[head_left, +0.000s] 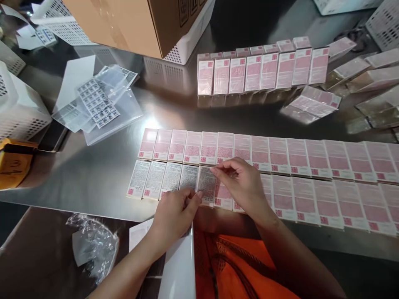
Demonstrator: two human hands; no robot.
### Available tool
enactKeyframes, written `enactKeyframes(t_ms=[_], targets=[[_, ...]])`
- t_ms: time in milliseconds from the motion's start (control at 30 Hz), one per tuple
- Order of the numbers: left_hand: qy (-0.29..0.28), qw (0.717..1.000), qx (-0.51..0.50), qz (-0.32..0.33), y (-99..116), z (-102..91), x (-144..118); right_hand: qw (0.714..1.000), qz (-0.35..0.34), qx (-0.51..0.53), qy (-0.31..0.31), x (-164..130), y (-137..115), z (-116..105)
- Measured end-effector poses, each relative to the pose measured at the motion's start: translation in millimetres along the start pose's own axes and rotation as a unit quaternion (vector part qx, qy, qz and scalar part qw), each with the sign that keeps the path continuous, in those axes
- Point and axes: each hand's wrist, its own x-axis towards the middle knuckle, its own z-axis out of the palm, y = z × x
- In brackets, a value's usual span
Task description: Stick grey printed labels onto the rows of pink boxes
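Both hands pinch one label (206,185) onto fifth box of near row: left hand (174,214) at its 7 o'clock, right hand (241,182) at 3 o'clock. Four boxes (163,178) labelled; pink boxes (327,199) rightward across desk (93,174) unlabelled.

We cannot read the print on the small boxes (280,155) — too fine — and the right hand (246,185) hides a few of them, while the rows run off the right edge.
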Motion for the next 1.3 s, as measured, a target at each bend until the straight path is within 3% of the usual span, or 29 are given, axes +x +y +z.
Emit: enactKeyframes(t_ms=[300, 600, 1300], targets=[[-0.042, 0.996, 0.076, -0.02, 6, -1.3, 15, 0.997, 0.006, -0.079, -0.007, 3, 2, 6], [-0.074, 0.996, 0.037, -0.038, 3, -2.8, 21, 0.995, 0.009, -0.1, -0.013, 4, 3, 9], [-0.09, 0.994, 0.027, -0.052, 1, -3.8, 27, 0.992, -0.009, -0.127, -0.001, 3, 4, 11]])
